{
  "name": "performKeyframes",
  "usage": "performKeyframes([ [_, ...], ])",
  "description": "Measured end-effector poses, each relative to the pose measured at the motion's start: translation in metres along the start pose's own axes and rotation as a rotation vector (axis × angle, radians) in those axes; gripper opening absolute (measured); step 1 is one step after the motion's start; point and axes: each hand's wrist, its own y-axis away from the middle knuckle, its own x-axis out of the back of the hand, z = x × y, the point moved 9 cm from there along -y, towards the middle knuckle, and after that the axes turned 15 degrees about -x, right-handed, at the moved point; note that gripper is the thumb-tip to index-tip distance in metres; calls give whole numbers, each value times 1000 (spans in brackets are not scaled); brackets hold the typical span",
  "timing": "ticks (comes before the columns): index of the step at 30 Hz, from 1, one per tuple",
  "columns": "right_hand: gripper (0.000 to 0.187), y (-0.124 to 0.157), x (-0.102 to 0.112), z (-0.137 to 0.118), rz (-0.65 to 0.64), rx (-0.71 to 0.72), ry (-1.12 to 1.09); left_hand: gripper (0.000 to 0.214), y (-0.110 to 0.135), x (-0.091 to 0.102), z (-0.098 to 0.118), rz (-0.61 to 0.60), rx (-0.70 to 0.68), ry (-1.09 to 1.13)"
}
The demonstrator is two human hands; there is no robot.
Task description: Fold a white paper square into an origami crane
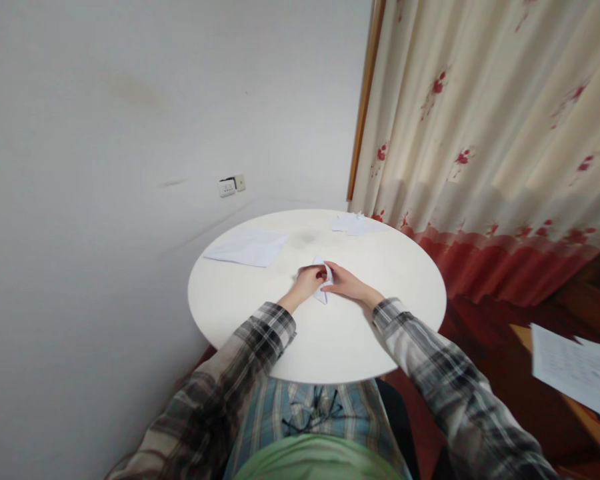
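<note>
A small folded piece of white paper (321, 295) is between my two hands, just above or on the round white table (240, 300). My left hand (307, 281) grips it from the left with its fingers curled in. On the other side, my right hand (347, 281) pinches the paper between thumb and fingers. One pointed corner sticks out toward me, and another part shows above the fingers. My hands cover much of the folded shape.
White sheets (250, 247) lie at the table's back left. More paper pieces (357, 224) rest at the back right, near a floral curtain (480, 133). A wall with a socket (227, 187) stands to the left. Written sheets (575, 367) lie on wooden furniture at right.
</note>
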Motion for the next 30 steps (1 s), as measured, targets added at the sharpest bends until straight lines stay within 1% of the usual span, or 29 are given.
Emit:
performKeyframes([
  [3, 77, 0, -1, 4, -47, -8, -38, 23, 0, 0, 1, -16, -21, -34],
  [7, 78, 0, 0, 5, -57, -21, -78, 26, 0, 2, 6, -27, -32, -68],
  [12, 81, 1, 1, 4, -59, -23, -112, 23, 2, 8, 3, -9, 24, -153],
  [17, 84, 3, 2, 1, -99, -7, -147, 27, 4, 12, -1, -17, 96, -199],
  [21, 85, 5, 3, -2, -84, -35, -104, 26, 4, 15, -2, -19, 150, -209],
  [26, 65, 5, 4, -7, -43, -48, -82, 23, 5, 19, -6, 6, 202, -190],
  [28, 65, 4, 3, -7, -16, -41, -50, 22, 5, 19, -7, 19, 206, -166],
  [30, 69, 2, 3, -5, 11, -30, -17, 22, 5, 19, -8, 34, 207, -141],
])
